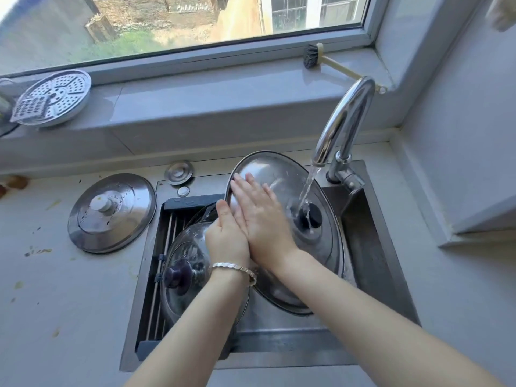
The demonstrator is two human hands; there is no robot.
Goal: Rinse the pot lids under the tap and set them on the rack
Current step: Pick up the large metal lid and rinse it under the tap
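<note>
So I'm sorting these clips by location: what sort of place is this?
Probably a home kitchen: a steel sink with a running tap, a steel lid being rinsed beside a drying rack, and a window onto a yard.

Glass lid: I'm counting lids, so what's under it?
Only rack bars show under the glass lid, at its left; the left forearm covers its right side, hiding anything there.

no readable text, no labels, no brand marks
</note>
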